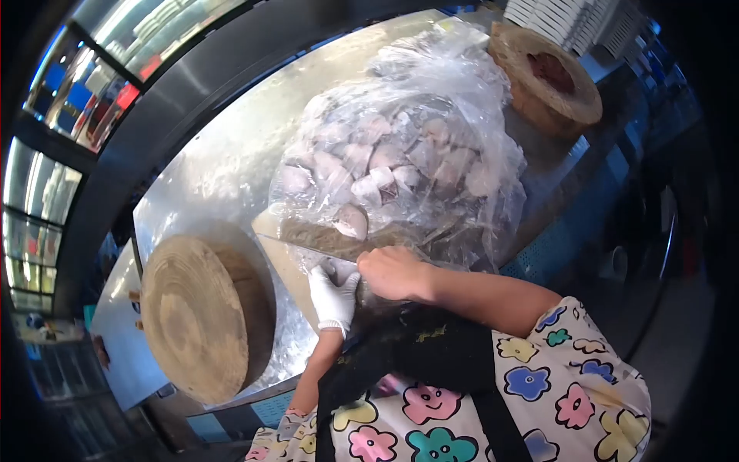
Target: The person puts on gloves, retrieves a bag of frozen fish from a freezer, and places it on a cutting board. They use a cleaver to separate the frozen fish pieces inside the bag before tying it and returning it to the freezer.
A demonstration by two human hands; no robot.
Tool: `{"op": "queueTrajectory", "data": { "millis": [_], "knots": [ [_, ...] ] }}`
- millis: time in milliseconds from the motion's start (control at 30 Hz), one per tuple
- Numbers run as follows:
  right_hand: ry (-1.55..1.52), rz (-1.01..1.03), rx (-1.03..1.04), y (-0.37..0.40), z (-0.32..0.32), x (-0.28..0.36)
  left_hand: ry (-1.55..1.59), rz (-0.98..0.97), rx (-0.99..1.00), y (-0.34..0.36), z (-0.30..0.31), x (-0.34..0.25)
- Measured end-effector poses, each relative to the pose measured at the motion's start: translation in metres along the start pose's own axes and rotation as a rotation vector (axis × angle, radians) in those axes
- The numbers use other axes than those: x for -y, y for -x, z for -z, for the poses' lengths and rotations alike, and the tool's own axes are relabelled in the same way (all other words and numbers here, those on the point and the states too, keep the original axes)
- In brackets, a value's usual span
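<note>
My right hand (391,272), bare, is wrapped round the handle of a knife (312,249), whose long blade points left above a pale board (296,283). Just below the blade, my left hand (332,299) wears a white glove and presses on a pale, wet piece (339,269) at the board. Its fingers are partly hidden by the blade. One rounded pale piece (351,222) lies just beyond the knife. Farther back, a large clear plastic bag (454,85) lies spread out with several pale, whitish pieces (385,158) in it.
A thick round wooden block (188,316) stands at the left of the metal table (223,162). Another round block (546,77), with a dark reddish hollow, is at the back right. White plastic baskets (573,23) are stacked behind it.
</note>
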State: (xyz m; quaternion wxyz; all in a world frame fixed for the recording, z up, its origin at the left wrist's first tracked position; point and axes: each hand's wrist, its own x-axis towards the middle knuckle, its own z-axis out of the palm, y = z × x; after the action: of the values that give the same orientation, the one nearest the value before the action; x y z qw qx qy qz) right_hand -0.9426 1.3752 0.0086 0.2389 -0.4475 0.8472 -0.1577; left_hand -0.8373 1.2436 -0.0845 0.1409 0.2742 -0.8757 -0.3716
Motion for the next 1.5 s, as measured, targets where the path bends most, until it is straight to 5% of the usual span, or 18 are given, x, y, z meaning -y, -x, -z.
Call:
{"op": "queueTrajectory", "data": {
  "millis": [133, 267, 333, 400, 467, 567, 733, 800, 867, 900, 1000, 1033, 1167, 1200, 1300, 1367, 1433, 1500],
  "knots": [
    [-0.048, -0.062, -0.010, 0.018, 0.004, -0.009, -0.010, -0.002, 0.047, -0.003, 0.003, -0.005],
    [-0.263, -0.151, -0.310, 0.071, 0.013, -0.040, 0.056, -0.364, -0.005, -0.028, -0.012, -0.032],
    [-0.282, -0.238, -0.438, 0.097, 0.008, -0.063, -0.095, -0.743, 0.034, -0.062, -0.024, -0.054],
    [-0.308, -0.310, -0.560, 0.123, 0.008, -0.077, -0.072, -0.782, 0.073, -0.096, -0.043, -0.081],
    [-0.755, -0.682, -0.534, 0.151, 0.018, -0.085, -0.199, -0.822, 0.004, -0.125, -0.057, -0.119],
    [-0.954, -0.855, -0.607, 0.179, 0.013, -0.112, -0.055, -0.984, 0.026, -0.160, -0.095, -0.175],
    [-0.940, -0.965, -0.706, 0.207, 0.015, -0.140, -0.431, -0.997, 0.430, -0.215, -0.176, -0.231],
    [-0.569, -1.007, -0.831, 0.217, -0.004, -0.164, -0.468, -0.985, 0.624, -0.219, -0.190, -0.256],
    [-0.795, -1.099, -0.845, 0.225, 0.022, -0.158, -0.291, -1.224, 0.715, -0.227, -0.213, -0.255],
    [-0.875, -1.128, -0.844, 0.229, 0.028, -0.159, 0.138, -0.742, 1.169, -0.235, -0.233, -0.245],
    [-0.958, -1.165, -0.812, 0.234, 0.031, -0.171, -0.423, -0.806, 1.177, -0.212, -0.207, -0.297],
    [-0.951, -1.140, -0.828, 0.235, 0.032, -0.175, -0.538, -0.628, 1.274, -0.225, -0.227, -0.288],
    [-0.736, -1.063, -0.842, 0.241, 0.030, -0.184, -0.416, -0.427, 1.294, -0.234, -0.237, -0.294],
    [-0.620, -1.038, -0.837, 0.244, 0.027, -0.185, -0.416, -0.424, 1.294, -0.238, -0.246, -0.288],
    [-0.864, -1.059, -0.885, 0.251, 0.048, -0.150, -0.689, -1.150, 0.917, -0.248, -0.270, -0.255],
    [-0.858, -1.019, -0.910, 0.255, 0.049, -0.132, -0.578, -0.947, 0.978, -0.214, -0.204, -0.296],
    [-0.872, -0.971, -0.916, 0.253, 0.044, -0.115, 0.065, -0.340, 1.115, -0.204, -0.149, -0.292],
    [-0.849, -0.897, -0.848, 0.247, 0.044, -0.102, 0.779, -0.350, 1.081, -0.188, -0.093, -0.271]
  ]
}}
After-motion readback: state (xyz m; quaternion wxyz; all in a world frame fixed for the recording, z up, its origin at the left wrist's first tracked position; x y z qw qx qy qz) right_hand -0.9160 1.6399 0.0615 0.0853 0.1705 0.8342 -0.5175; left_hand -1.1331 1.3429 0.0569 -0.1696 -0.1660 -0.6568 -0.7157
